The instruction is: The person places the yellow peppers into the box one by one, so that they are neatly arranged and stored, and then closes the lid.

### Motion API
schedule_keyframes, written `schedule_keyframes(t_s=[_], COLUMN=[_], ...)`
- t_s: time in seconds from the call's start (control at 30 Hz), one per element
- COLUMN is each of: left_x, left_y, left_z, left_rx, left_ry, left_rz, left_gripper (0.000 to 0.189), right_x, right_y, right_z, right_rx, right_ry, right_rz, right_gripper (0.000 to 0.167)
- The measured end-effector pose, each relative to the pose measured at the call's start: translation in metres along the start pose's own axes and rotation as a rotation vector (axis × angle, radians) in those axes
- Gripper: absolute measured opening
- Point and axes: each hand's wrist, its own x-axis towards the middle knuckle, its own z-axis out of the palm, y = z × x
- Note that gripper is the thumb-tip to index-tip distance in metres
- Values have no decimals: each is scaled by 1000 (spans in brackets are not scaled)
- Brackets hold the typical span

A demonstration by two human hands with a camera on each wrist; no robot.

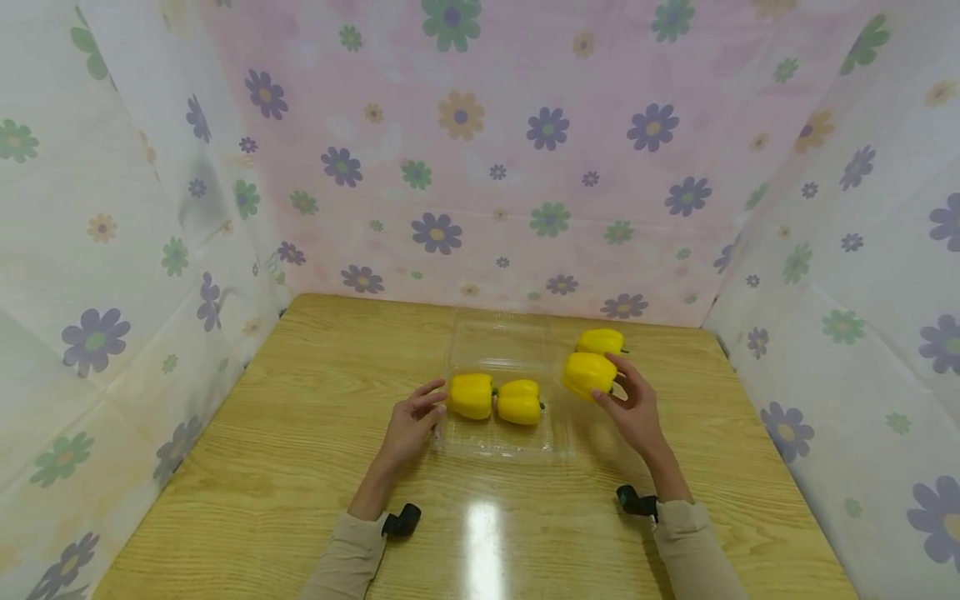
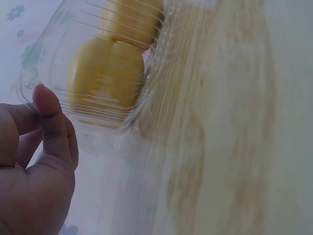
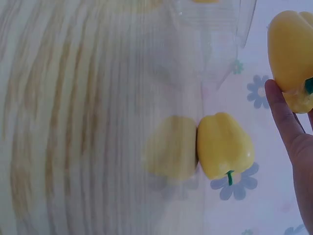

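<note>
A clear plastic clamshell box [image 1: 495, 450] lies with its lid folded back on the table. Two yellow bell peppers, a left one [image 1: 471, 396] and a right one [image 1: 519, 402], sit side by side in its base. My left hand [image 1: 412, 423] pinches the rim at the box's left side, thumb and fingers on the edge in the left wrist view. Right of the box, my right hand [image 1: 633, 408] grips another yellow bell pepper [image 1: 587, 375] between thumb and fingers, raised off the table. A further yellow bell pepper [image 3: 225, 146] rests on the table behind it.
The wooden table [image 1: 315, 375] has a flowered cloth wall [image 1: 495, 167] behind it and similar cloth on both sides. Black wrist mounts, a left one [image 1: 402, 521] and a right one [image 1: 637, 502], stick out from the beige sleeves.
</note>
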Motion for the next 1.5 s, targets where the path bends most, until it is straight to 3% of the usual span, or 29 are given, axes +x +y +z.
schedule_keyframes(t_s=[0.3,0.57,0.9,1.27,1.5], left_x=[2,3,4,10,8], left_y=[1,1,1,0,-3], left_z=[3,4,6,5,4], left_rx=[-12,-15,-16,-3,-42], left_ry=[8,6,9,25,4], left_rz=[23,21,10,-1,19], left_gripper=[28,28,29,27,28], right_x=[1,0,-7,-13,-14], right_y=[-12,-22,-26,-20,-15], right_z=[13,23,44,69,86], right_rx=[47,161,213,153,128], right_ry=[-63,-130,-240,-278,-301], right_rz=[-45,-57,-24,77,54], right_gripper=[59,59,59,59,56])
